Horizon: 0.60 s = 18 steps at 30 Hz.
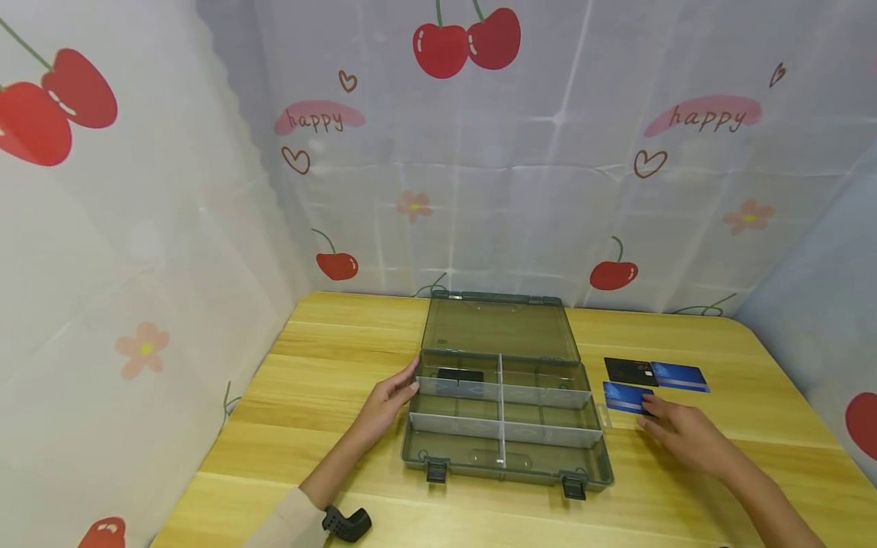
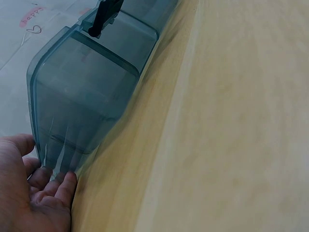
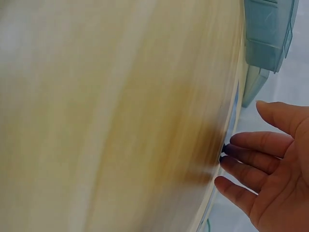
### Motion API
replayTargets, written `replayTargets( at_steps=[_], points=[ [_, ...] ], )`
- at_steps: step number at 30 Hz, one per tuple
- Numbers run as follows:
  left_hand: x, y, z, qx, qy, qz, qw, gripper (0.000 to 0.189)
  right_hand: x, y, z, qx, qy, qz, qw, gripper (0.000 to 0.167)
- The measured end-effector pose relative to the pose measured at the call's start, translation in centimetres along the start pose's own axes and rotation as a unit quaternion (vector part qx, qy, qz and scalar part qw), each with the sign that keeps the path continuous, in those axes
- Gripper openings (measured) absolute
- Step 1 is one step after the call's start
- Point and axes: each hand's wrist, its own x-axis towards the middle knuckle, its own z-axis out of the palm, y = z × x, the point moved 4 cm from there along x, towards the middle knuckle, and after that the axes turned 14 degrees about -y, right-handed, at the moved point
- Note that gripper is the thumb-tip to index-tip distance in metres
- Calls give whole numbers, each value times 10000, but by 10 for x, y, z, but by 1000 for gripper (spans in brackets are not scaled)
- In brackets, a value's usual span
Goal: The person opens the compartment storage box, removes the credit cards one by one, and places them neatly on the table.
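A translucent grey-green compartment box (image 1: 452, 426) lies on the table with its lid (image 1: 500, 327) folded back. My left hand (image 1: 380, 407) rests against its left wall, fingers along the side and the thumb near the rim. In the left wrist view, those fingertips touch the box's end wall (image 2: 87, 82). A black card (image 1: 460, 375) lies in the back left compartment. Right of the box, fingertips of my right hand (image 1: 688, 438) touch the right end of a blue card (image 1: 622, 396) lying on the table. In the right wrist view, the thumb stands apart from the fairly straight fingers.
Another black card (image 1: 629, 371) and a second blue card (image 1: 678, 376) lie side by side behind the touched card. Two dark latches (image 1: 436, 470) stick out at the box's front. A cherry-patterned curtain (image 1: 479, 190) hangs behind the wooden table (image 1: 329, 342).
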Motion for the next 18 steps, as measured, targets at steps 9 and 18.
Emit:
replayTargets(
  at_steps=[9,18],
  points=[
    [0,1,0,21,10,-34,10000,55,-2,4,-2,-153,-29,-25,9999,40],
    [0,1,0,50,41,-23,10000,54,-2,10,-4,-29,-149,3,9999,42]
  ],
)
